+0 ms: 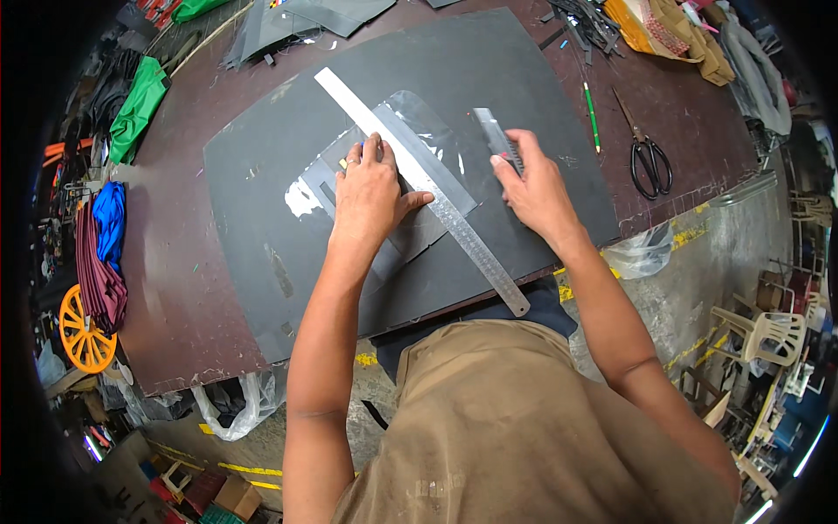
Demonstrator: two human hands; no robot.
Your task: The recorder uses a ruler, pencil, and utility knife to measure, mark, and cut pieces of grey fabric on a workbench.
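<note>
Left fingers (pixel 374 147), unclenched, press the metal ruler (pixel 454 222) beneath them; keep tips inside its edge. Right fingers (pixel 525 140) grasp a utility knife (pixel 489 127).

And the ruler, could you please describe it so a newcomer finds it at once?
On the maroon table lies a large dark mat. The ruler slants across it under the left hand, its near end past the table's edge. Unlike the short cutter in the right hand, it's long and silver.

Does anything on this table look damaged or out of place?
Yes: the table has a ragged near edge, and the metal ruler pokes out past it. Dark scraps lie in an untidy heap at the far right.
</note>
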